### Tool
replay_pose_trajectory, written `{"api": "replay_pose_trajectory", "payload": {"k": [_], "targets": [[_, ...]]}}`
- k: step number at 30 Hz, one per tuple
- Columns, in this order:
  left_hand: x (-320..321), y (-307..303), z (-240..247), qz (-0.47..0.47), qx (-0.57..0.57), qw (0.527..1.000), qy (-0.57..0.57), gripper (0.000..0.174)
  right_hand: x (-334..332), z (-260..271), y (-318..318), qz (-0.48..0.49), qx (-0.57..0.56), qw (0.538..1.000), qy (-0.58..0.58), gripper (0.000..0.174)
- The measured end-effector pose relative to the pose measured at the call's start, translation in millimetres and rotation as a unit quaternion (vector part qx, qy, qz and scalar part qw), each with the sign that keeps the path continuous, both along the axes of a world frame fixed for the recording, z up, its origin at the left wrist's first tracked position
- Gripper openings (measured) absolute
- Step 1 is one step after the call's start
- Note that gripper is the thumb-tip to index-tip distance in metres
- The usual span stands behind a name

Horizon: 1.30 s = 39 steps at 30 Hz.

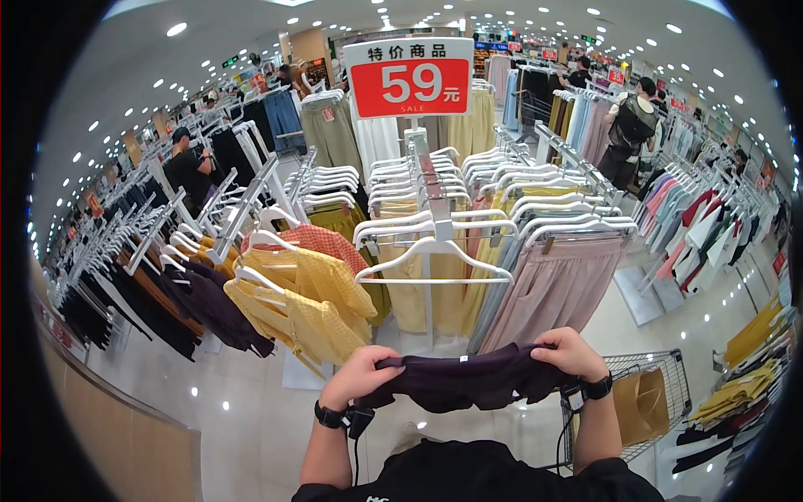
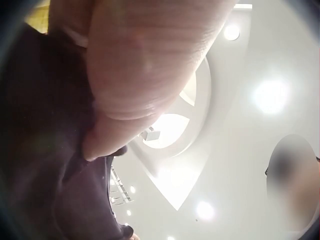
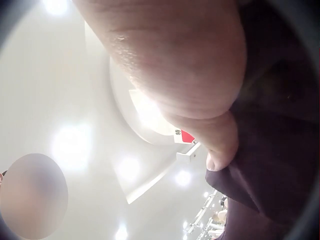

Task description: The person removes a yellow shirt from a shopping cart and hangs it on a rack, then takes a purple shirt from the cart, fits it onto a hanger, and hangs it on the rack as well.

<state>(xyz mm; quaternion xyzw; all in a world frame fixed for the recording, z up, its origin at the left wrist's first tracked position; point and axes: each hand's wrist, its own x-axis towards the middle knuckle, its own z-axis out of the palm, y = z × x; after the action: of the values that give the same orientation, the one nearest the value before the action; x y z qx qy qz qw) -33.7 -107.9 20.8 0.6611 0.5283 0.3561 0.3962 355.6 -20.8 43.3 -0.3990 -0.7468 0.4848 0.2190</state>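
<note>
A dark purple garment [image 1: 468, 381] is stretched sideways between both hands in front of the chest, with a small white label at the middle of its upper edge. My left hand [image 1: 365, 376] pinches its left end between thumb and fingers. At the other end, my right hand [image 1: 572, 353] grips the upper corner. The left wrist view shows the left thumb [image 2: 107, 135] pressed on the dark cloth. In the right wrist view the right thumb [image 3: 220, 145] lies over the cloth's edge. Just beyond the garment, a bare white hanger [image 1: 435, 269] hangs on the rack's front end.
Yellow checked tops [image 1: 305, 314] hang left of the bare hanger and pink trousers [image 1: 556, 280] right of it. A wire cart [image 1: 679, 389] with a brown paper bag [image 1: 642, 406] stands by the right arm. A red and white price sign [image 1: 408, 79] tops the rack.
</note>
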Motion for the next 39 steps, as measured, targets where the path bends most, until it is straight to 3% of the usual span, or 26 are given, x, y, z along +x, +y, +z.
{"api": "replay_pose_trajectory", "payload": {"k": [4,6,8,10,13,14,16,17,18,20,22,25,27,28,30,32,35,39], "targets": [[-6,-2,2,0.008,-0.043,0.999,-0.032,0.016,3,-1,3,-0.004,0.044,0.999,-0.007,0.019],[-5,-6,9,0.005,-0.054,0.993,-0.108,0.015,2,-12,6,-0.001,0.069,0.998,-0.012,0.019],[-7,-5,8,0.002,-0.04,0.992,-0.119,0.015,-1,-27,11,0.003,0.2,0.98,-0.006,0.017],[-8,-5,9,-0.002,-0.026,0.991,-0.131,0.015,-8,-31,9,0.008,0.224,0.974,0.03,0.015],[-3,-6,12,0.081,0.071,0.987,-0.121,0.011,-14,-21,3,-0.004,-0.057,0.998,-0.007,0.013],[-1,-5,16,0.078,0.07,0.987,-0.122,0.011,-16,-16,4,-0.007,-0.058,0.998,-0.007,0.013],[3,-3,28,0.085,0.241,0.967,-0.012,0.008,-22,-7,7,0.028,-0.021,0.999,-0.013,0.013],[5,-3,31,0.086,0.239,0.967,-0.013,0.008,-27,1,10,0.025,-0.012,0.999,-0.022,0.014],[5,-4,33,0.089,0.232,0.969,-0.008,0.009,-36,11,14,0.001,0.018,0.999,-0.034,0.015],[4,-5,36,0.094,0.218,0.971,0.005,0.011,-56,2,37,-0.055,0.218,0.971,0.076,0.018],[9,-6,35,0.098,0.202,0.974,-0.033,0.014,-85,22,52,-0.116,0.299,0.938,0.134,0.021],[12,-8,39,0.072,0.138,0.987,-0.043,0.017,-126,30,90,-0.112,0.379,0.911,0.12,0.03],[11,-11,39,0.065,0.119,0.99,-0.048,0.017,-149,29,108,-0.112,0.482,0.866,0.069,0.038],[10,-12,38,0.053,0.101,0.992,-0.053,0.018,-157,24,117,-0.109,0.48,0.868,0.068,0.038],[7,-17,34,0.05,0.092,0.993,-0.053,0.017,-170,13,129,-0.048,0.389,0.92,-0.016,0.045],[4,-21,31,0.045,0.084,0.994,-0.053,0.017,-180,6,140,-0.039,0.359,0.932,-0.041,0.04],[-2,-28,26,0.06,0.093,0.992,-0.055,0.017,-184,4,154,0.018,0.163,0.986,0.021,0.029],[-13,-34,28,0.061,0.062,0.996,-0.03,0.016,-158,12,154,0.003,0.182,0.975,0.127,0.031]]}}
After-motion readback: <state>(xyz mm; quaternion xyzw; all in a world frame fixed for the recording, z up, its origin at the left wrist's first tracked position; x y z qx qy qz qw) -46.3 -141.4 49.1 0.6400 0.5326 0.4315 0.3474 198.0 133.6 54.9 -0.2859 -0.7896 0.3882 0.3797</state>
